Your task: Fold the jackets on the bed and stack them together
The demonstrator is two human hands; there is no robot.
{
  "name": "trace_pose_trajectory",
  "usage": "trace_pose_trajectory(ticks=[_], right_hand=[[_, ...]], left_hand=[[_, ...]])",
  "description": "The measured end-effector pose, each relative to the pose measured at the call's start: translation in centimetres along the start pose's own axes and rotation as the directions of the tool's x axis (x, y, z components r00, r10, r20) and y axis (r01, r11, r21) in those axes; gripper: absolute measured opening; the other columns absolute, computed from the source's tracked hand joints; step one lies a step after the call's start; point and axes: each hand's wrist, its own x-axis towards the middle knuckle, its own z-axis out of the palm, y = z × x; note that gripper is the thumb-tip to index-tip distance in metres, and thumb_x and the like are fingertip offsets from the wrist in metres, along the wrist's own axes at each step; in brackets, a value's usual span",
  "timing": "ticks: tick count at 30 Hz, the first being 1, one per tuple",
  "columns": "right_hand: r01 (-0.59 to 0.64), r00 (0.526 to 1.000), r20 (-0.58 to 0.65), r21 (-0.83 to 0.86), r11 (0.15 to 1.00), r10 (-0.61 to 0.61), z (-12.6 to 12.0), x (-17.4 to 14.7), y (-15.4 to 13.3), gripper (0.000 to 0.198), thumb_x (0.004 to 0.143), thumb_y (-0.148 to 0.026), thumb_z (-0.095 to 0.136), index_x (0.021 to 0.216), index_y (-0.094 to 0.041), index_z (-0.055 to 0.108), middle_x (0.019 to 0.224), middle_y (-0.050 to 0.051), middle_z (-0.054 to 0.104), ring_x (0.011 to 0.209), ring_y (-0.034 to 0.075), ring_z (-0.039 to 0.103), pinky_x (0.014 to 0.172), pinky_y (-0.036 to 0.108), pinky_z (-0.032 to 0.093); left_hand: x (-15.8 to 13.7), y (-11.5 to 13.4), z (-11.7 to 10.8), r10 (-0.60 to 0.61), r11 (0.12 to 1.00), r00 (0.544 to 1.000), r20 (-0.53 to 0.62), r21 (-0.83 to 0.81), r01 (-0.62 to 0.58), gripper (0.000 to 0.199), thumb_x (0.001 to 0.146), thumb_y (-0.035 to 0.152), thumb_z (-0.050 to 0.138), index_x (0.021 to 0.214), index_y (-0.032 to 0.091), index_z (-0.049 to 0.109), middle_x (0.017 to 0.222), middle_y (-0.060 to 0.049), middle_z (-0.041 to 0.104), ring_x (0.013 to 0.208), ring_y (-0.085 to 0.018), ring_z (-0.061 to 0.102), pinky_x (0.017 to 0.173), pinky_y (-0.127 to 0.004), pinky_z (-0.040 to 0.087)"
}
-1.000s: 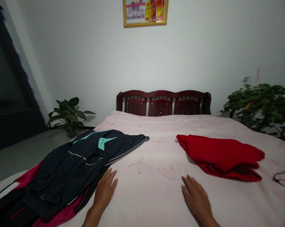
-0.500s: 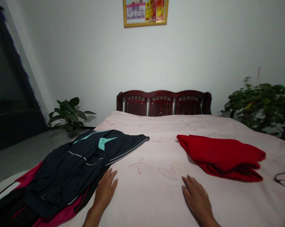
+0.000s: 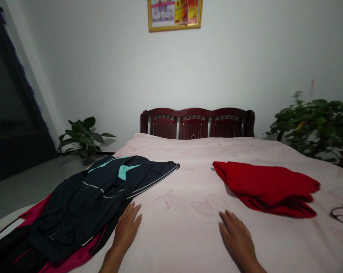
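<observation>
My left hand (image 3: 128,224) lies flat, fingers stretched out, at the right edge of a pile of clothes. On top of that pile is a dark navy jacket (image 3: 103,193) with turquoise patches and white piping. Beneath it a pink and black garment (image 3: 71,261) pokes out. My right hand (image 3: 237,233) rests palm down on the pale pink flowered bedsheet (image 3: 177,235), holding nothing. Beyond it, to the right, sits a folded red cloth or garment (image 3: 271,187); its exact kind cannot be made out.
Thin dark-framed glasses (image 3: 342,216) lie at the right edge. A dark red wooden headboard (image 3: 194,123) stands at the far end, against the wall. Leafy potted plants flank the bed, one at the left (image 3: 83,138) and a larger plant (image 3: 316,127) at the right.
</observation>
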Motion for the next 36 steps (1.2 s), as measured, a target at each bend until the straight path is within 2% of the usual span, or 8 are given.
trace_pose_trajectory(ticks=[36], right_hand=[[0.023, 1.0, -0.013, 0.013, 1.0, -0.023, -0.18, 0.08, -0.05, 0.049, 0.092, -0.035, 0.033, 0.125, -0.017, 0.065, 0.137, 0.012, 0.059, 0.129, 0.029, 0.051, 0.109, 0.049, 0.039]], left_hand=[[0.05, -0.11, 0.12, 0.0, 1.0, 1.0, 0.007, -0.006, 0.0, 0.042, 0.094, 0.029, 0.044, 0.132, 0.022, 0.059, 0.147, -0.009, 0.051, 0.14, -0.023, 0.041, 0.114, -0.044, 0.034]])
